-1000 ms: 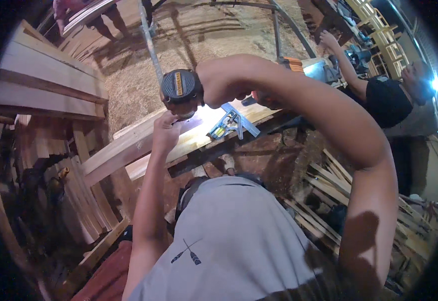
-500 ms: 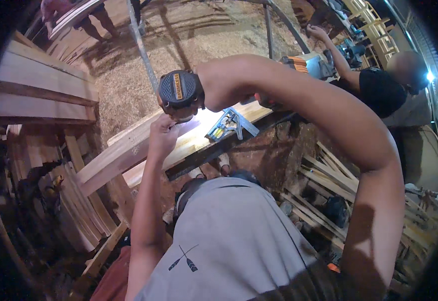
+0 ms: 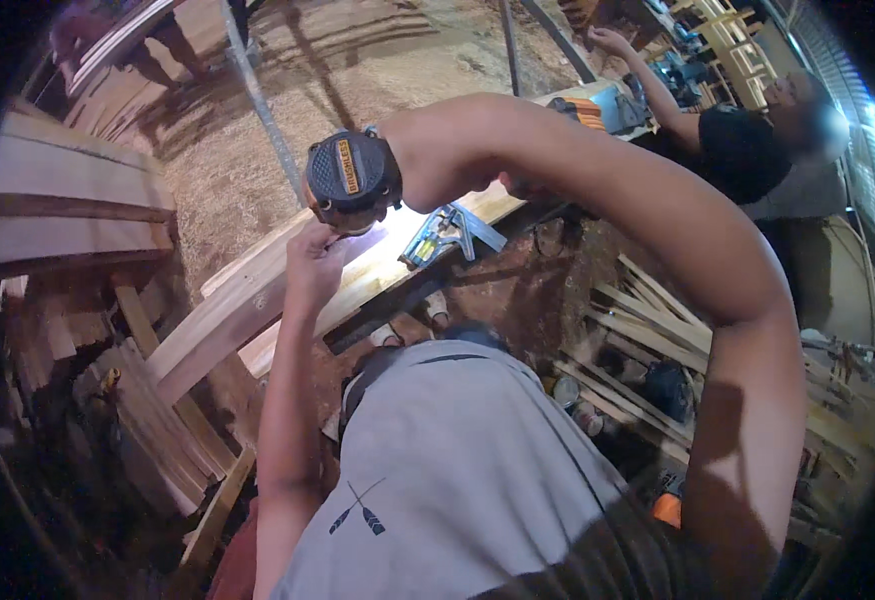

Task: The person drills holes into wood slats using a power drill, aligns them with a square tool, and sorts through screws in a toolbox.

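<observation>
My right hand is closed around a cordless power drill, whose rounded black back end with an orange label faces me. The drill's front end is hidden under its body. My left hand is closed just below it, fingers pinched together against the drill's underside; what they hold, if anything, is hidden. Both hands are above a long pale timber board, lit brightly beneath the drill. Beside the drill, a blue combination square rests on the boards.
At upper right, a co-worker in a black shirt stands near an orange-and-black tool. Stacked planks stand at left. Loose wood strips lie at right. A metal post rises beyond the boards, over shavings-covered ground.
The whole view has shifted slightly, with the hands and drill now a little farther left. Both hands keep the same hold, and the square still lies beside them.
</observation>
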Motion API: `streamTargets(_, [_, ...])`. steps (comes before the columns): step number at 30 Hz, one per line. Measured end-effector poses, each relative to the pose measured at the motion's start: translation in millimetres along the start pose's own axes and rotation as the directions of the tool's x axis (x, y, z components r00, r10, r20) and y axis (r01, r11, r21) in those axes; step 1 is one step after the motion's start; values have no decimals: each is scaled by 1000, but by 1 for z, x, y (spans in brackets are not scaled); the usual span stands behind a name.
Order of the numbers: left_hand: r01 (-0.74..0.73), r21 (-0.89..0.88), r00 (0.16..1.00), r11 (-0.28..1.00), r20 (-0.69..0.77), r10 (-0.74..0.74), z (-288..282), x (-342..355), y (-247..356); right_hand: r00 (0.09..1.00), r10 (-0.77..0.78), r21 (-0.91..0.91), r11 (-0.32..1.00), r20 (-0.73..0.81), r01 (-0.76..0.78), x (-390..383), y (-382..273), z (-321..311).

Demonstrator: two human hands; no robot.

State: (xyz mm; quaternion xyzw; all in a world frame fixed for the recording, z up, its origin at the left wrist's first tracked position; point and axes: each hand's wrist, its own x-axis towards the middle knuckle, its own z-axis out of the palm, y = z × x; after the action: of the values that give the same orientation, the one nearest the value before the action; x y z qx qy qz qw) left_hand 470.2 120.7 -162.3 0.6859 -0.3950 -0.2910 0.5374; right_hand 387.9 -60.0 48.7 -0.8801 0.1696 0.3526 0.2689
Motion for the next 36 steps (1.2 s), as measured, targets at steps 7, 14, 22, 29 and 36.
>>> streamTargets(7, [4, 61, 998, 998, -61, -1, 0, 0, -20, 998, -16, 138, 990, 58, 8, 19, 17, 6])
streamTargets(14, [-38, 141, 999, 989, 30, 34, -1, 8, -30, 987, 117, 127, 983, 110, -130, 15, 21, 13])
streamTargets(22, [-1, -32, 1000, 999, 9, 1, 0, 6, -39, 993, 71, 81, 994, 93, -79, 8, 15, 17])
streamTargets(29, [-27, -89, 999, 996, 21, 29, 2, 13, -50, 997, 80, 17, 997, -2, -80, 7, 11, 21])
streamTargets(36, [-112, 12, 991, 994, 77, 110, -12, 14, -18, 984, -122, -262, 953, 128, 152, 13, -4, 51])
